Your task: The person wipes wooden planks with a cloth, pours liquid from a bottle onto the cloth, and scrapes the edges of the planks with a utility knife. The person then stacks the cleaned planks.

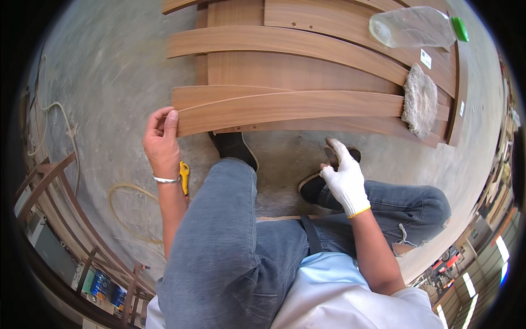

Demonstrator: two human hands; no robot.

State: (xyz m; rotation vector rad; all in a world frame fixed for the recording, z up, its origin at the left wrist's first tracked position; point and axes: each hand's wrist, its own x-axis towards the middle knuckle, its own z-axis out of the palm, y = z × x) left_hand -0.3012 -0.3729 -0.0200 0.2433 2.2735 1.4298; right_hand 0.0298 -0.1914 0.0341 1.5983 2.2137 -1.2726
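Note:
My bare left hand, with a silver bangle at the wrist, pinches the near left end of a long brown wood-grain strip. This strip lies slantwise over another strip of the same colour. My right hand wears a white knitted glove and is over the shoe, apart from the boards. Its thumb and forefinger are spread; a small greyish edge shows between them, and I cannot tell whether it is held. A fuzzy off-white cloth pad rests across the strip's right end.
Several wood-grain boards are stacked ahead of me. A clear plastic bottle with a green cap lies on them. Beside my left forearm is a yellow-handled tool. A pale hose curls on the concrete floor near a brown metal frame.

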